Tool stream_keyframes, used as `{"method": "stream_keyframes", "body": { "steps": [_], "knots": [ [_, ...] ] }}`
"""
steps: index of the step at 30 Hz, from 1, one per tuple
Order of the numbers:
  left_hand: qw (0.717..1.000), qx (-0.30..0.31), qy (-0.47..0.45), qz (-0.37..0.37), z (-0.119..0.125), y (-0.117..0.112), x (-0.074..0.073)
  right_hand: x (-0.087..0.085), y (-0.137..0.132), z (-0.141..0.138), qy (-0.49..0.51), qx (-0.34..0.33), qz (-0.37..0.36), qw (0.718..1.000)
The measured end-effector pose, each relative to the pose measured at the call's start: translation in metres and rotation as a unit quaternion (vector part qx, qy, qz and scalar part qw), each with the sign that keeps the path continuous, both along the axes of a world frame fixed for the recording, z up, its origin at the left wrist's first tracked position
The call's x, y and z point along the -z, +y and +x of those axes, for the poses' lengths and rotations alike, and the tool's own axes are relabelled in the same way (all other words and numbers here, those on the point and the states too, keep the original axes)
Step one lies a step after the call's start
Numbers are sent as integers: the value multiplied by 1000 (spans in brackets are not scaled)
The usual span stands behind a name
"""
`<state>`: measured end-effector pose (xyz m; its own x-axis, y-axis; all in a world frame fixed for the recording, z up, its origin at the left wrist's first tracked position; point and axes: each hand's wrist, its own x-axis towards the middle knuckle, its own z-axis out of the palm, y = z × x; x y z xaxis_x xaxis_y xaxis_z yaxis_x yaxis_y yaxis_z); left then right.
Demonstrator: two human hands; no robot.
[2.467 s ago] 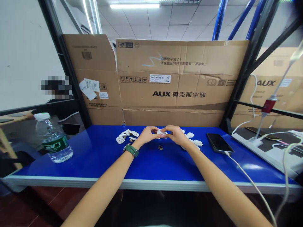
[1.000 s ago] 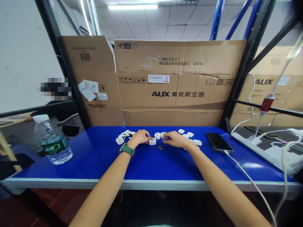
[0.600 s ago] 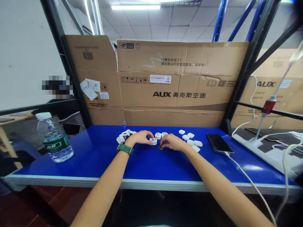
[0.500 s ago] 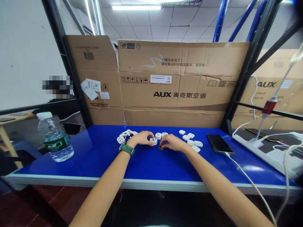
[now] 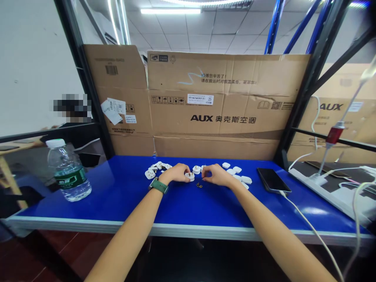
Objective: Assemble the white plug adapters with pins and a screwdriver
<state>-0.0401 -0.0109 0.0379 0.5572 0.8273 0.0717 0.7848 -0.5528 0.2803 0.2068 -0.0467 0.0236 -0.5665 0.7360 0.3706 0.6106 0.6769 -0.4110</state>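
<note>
My left hand [image 5: 176, 172], with a green-strapped watch [image 5: 159, 185] on its wrist, grips a white plug [image 5: 190, 178] between thumb and fingers, its pins upward. My right hand [image 5: 216, 175] is just right of that plug, thumb and fingertips pinched together; whatever is between them is too small to make out. Below and between the hands lies a small pile of brass-coloured metal bits [image 5: 199, 185], perhaps screws. Another white plug [image 5: 196, 169] stands behind them, and one more is partly hidden by my right hand. Several white plug parts [image 5: 150, 174] are heaped beyond my left hand.
Several white plastic covers [image 5: 246, 179] lie to the right, near a black phone [image 5: 273, 180] on a cable. A water bottle [image 5: 69, 170] stands at the left. A cardboard panel [image 5: 176, 145] closes the back of the blue table [image 5: 123, 199]. A power strip [image 5: 317, 188] lies at the right edge.
My right hand has lifted off the small metal bits and moved slightly right, leaving the pile in plain view. My left hand still holds the plug in nearly the same spot.
</note>
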Motion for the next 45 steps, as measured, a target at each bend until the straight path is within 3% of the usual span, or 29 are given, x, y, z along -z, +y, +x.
{"method": "stream_keyframes", "body": {
  "steps": [10, 14, 19, 27, 32, 37, 45],
  "knots": [
    [993, 98, -70, 18, 18, -3, 5, -1, 4, -5, 92, 47, 24, 994],
    [991, 107, -79, 16, 20, -2, 7, -2, 5, -10, 43, 54, 59, 996],
    [990, 116, -79, 9, 21, 2, 11, -2, 4, -19, -41, 116, 75, 990],
    [988, 134, -79, 23, 22, 7, 14, 3, 9, -28, -45, 174, 25, 983],
    [988, 124, -92, 3, 21, 13, 19, 2, 10, -25, -35, 158, 11, 987],
    [989, 113, -97, -20, 21, 15, 20, -6, 1, -16, -111, 114, 64, 985],
    [988, 122, -93, -6, 22, 14, 20, -9, -2, -19, -166, 104, 95, 976]
  ]
}}
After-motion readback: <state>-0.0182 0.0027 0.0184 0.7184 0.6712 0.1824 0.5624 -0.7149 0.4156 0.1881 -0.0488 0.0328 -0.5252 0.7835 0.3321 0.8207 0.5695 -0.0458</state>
